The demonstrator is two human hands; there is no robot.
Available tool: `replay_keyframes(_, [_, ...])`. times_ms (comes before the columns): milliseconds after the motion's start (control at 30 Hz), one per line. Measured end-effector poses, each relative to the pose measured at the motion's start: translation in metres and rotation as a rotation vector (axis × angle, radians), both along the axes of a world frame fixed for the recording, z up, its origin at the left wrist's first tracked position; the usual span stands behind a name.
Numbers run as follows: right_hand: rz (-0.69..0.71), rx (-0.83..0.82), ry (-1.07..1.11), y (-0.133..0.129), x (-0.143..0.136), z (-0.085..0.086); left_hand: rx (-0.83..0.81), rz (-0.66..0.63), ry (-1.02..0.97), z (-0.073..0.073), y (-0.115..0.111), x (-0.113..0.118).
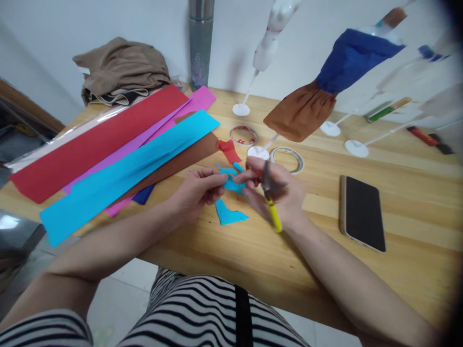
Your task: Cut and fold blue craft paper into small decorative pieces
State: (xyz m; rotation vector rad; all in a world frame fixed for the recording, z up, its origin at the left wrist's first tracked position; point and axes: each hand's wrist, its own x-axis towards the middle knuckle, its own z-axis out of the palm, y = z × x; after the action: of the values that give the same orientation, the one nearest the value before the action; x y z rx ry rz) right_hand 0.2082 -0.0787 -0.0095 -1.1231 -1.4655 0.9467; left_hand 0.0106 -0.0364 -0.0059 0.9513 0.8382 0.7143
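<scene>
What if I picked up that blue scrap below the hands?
The blue scrap is probably light, being small and thin-looking. It may flop, since the similar blue piece in the left hand looks bent. Its narrow corner might tear easily.

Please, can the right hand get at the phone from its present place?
Probably yes: the phone lies to the right of the right hand, and nothing seems to stand between them. However, this hand holds a yellow-handled tool, which may hinder grasping.
</scene>
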Motion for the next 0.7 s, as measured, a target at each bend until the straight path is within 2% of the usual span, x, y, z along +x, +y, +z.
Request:
replay_keyframes(100, [-0.099, 0.109, 0.103, 0.004, -0.001, 0.001, 0.042, 0.073, 0.015, 0.006, 0.001, 0.0])
replay_keyframes(200, [-0.12, -0.031, 0.162, 0.009, -0.005, 0.006, 0.115, 0.095, 0.022, 0.009, 0.0, 0.001])
replay_keyframes(367, [-0.041, -0.263, 0.268, 0.007, -0.014, 0.013, 0.161, 0.1, 0.031, 0.009, -0.001, 0.002])
replay_keyframes(500, [-0.015, -0.298, 0.273, 0.005, -0.017, 0.014, 0.19, 0.1, 0.045, 0.008, -0.001, 0.002])
replay_keyframes(700, [-0.073, -0.288, 0.244, 0.006, -0.016, 0.015, 0.234, 0.158, 0.071, 0.005, 0.0, 0.003])
